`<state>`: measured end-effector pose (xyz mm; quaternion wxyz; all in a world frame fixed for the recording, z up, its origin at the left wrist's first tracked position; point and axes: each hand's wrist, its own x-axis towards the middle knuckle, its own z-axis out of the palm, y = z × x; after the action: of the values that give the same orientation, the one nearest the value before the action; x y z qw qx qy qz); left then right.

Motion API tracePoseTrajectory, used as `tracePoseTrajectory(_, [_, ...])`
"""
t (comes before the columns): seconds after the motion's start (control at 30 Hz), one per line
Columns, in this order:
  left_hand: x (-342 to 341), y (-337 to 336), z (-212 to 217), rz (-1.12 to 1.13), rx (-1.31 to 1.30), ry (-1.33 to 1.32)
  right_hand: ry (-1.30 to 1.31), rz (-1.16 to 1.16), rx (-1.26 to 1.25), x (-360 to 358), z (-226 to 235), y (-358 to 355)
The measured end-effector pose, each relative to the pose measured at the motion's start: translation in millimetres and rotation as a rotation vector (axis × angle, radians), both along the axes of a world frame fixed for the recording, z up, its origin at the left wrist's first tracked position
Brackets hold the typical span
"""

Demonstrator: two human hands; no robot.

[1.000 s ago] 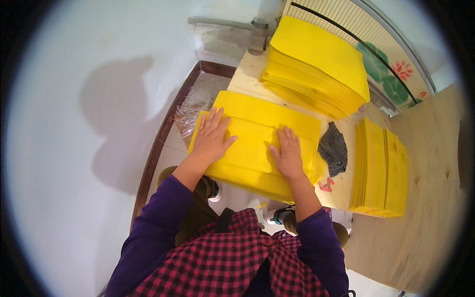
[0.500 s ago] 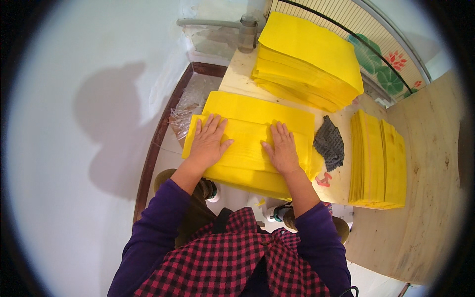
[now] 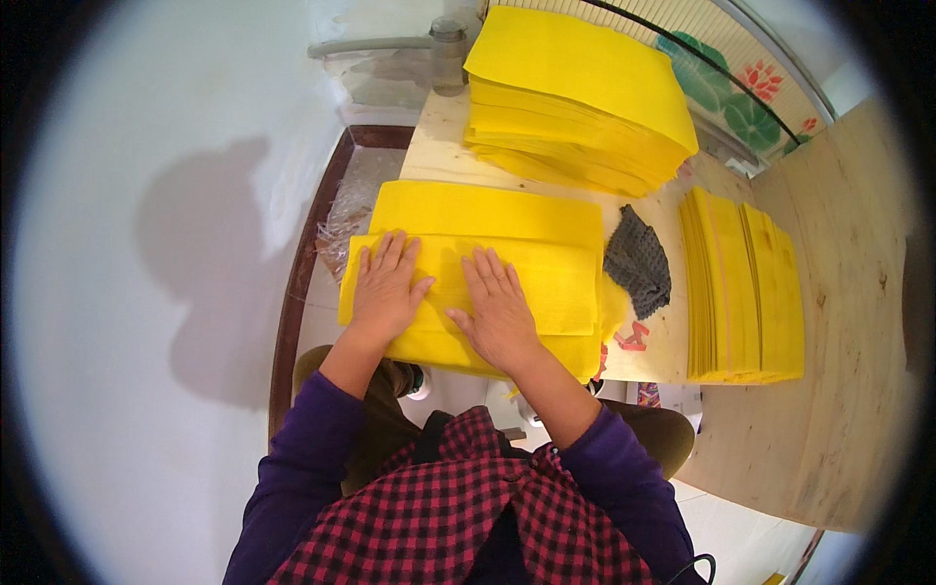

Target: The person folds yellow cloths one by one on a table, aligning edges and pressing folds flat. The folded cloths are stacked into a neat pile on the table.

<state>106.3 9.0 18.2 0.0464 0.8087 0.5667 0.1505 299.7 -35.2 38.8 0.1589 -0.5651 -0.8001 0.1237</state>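
Observation:
Yellow felt-like sheets lie at the near end of the wooden table. On top of them is a narrower yellow folded piece, set closer to me. My left hand rests flat on its left part, fingers apart and pointing away. Flat on its middle lies my right hand, with fingers outstretched and the thumb toward the left hand. Neither hand grips anything. A dark grey knitted cloth lies just right of the sheets.
A tall stack of yellow sheets stands at the far side of the table. Bundled yellow pieces stand at the right by a wooden panel. A glass jar is at the far left corner, with clear plastic wrap below.
My right hand has slid left along the folded piece, closer to my left hand. My left hand stays on its left part. The whole view has shifted slightly.

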Motion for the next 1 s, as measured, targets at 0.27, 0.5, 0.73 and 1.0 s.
tracePoseTrajectory(0.27, [2, 1, -2, 0.018, -0.033, 0.013, 0.051, -0.018, 0.018, -18, 3, 21])
tracePoseTrajectory(0.5, [-3, -1, -5, 0.010, -0.056, 0.022, -0.224, -0.296, -0.171, 21, -13, 29])
tracePoseTrajectory(0.73, [-2, 0, -6, 0.015, -0.097, 0.029, -0.267, -0.497, -0.166, 75, -22, 18])
tracePoseTrajectory(1.0, [47, 9, 27, -0.016, -0.204, 0.043, -0.281, -0.535, -0.203, 69, -17, 17])
